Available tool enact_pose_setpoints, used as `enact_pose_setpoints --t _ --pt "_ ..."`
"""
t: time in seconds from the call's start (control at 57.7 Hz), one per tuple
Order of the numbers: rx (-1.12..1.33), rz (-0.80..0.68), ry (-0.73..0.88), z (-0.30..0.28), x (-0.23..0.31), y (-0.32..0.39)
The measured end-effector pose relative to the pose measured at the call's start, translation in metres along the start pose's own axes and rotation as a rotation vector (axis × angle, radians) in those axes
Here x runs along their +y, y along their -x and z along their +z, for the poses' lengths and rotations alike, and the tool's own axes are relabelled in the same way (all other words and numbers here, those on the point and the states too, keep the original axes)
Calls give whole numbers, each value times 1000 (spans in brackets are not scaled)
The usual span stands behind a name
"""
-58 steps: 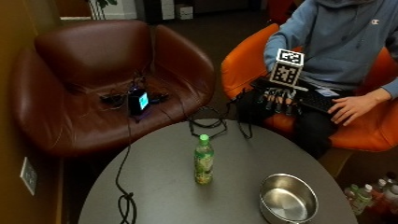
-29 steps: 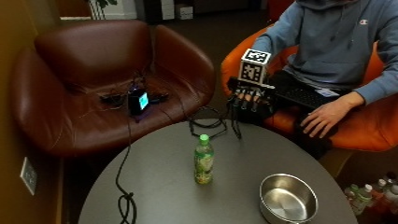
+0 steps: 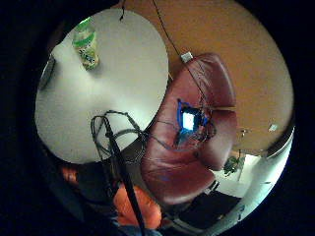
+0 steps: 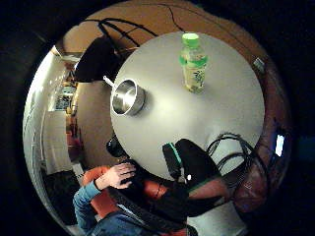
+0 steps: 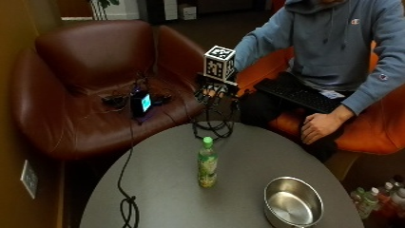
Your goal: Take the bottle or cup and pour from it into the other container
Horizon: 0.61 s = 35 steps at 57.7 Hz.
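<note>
A clear plastic bottle [image 5: 207,164] with a green cap and green label stands upright near the middle of the round grey table [image 5: 164,190]. A steel bowl [image 5: 293,202] sits at the table's near right edge, nothing visible in it. My gloved right hand [image 5: 214,91] hovers above the far edge of the table, fingers hanging down relaxed and holding nothing, well short of the bottle. Both palm views look down on the bottle [image 4: 193,61] [image 3: 86,44] from a distance; the thumb side one also shows the bowl [image 4: 127,97].
A brown leather armchair [image 5: 82,80] stands behind the table, with a small lit device [image 5: 140,102] on its seat. A black cable [image 5: 126,199] trails over the table's left part. The person's bare hand [image 5: 319,126] rests on their knee by an orange seat [image 5: 373,128].
My gloved hand has moved left from above the person's lap to over the table's far edge. The bottle and the bowl have stayed where they were.
</note>
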State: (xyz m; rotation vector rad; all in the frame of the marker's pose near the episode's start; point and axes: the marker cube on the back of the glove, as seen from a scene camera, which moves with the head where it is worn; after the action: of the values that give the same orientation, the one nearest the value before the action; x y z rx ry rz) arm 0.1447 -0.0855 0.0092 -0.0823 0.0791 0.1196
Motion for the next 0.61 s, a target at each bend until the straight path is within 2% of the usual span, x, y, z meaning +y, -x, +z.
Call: enact_pose_setpoints --t 0.26,0.607 --pt "-21 -10 -8 19 -16 -43" --pt "-376 -40 15 59 -43 -75"
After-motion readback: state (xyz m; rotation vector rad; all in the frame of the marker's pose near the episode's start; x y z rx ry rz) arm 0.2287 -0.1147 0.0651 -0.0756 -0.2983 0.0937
